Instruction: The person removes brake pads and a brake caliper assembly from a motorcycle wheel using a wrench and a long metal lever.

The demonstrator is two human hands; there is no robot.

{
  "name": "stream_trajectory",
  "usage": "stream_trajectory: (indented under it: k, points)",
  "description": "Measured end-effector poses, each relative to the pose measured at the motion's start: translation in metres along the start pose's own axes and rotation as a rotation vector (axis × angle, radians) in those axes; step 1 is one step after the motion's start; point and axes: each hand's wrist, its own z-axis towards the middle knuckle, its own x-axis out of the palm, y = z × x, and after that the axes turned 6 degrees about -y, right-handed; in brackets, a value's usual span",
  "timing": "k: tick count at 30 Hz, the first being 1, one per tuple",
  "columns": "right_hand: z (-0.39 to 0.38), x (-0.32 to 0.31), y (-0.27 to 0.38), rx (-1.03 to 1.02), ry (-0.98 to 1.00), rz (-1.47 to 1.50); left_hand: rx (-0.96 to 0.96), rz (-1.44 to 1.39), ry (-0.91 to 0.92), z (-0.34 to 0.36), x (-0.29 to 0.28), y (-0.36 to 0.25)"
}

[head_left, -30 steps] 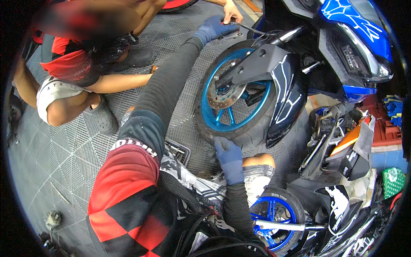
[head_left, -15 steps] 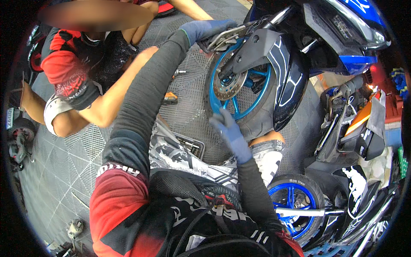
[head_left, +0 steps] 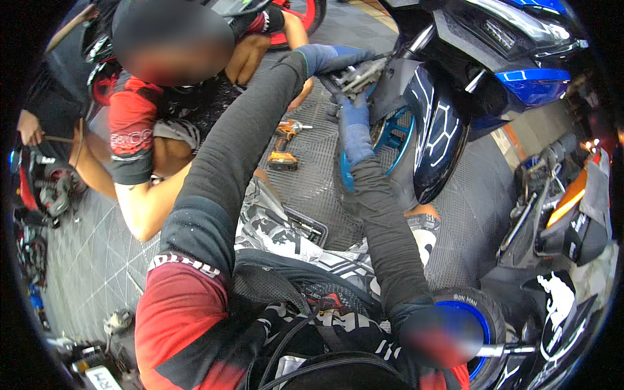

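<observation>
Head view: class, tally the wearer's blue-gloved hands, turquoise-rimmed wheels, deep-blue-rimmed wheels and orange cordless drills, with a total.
Blue-gloved left hand, right hand: 2
Turquoise-rimmed wheel: 1
Deep-blue-rimmed wheel: 1
Orange cordless drill: 1
Total: 5

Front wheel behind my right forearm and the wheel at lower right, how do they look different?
The front wheel is teal-rimmed; the lower-right wheel is deep blue-rimmed. A glossy black fender covers part of the front wheel, while a silver tube crosses the lower-right wheel. Both are dark-tyred and partly hidden.
</observation>
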Motion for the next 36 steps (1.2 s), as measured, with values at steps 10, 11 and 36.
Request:
stream_trajectory:
  k: [10, 11, 36]
  points:
    - [-0.008, -0.011, 0.005, -0.179, -0.194, -0.374, 0.351, 0.169, -0.199, -0.010, 0.050, 0.050]
    - [-0.009, -0.014, 0.009, -0.132, -0.164, -0.375, 0.344, 0.146, -0.180, -0.007, 0.053, 0.047]
    - [0.023, 0.009, -0.125, -0.720, -0.040, -0.784, 0.845, 0.276, -0.186, 0.030, 0.034, 0.142]
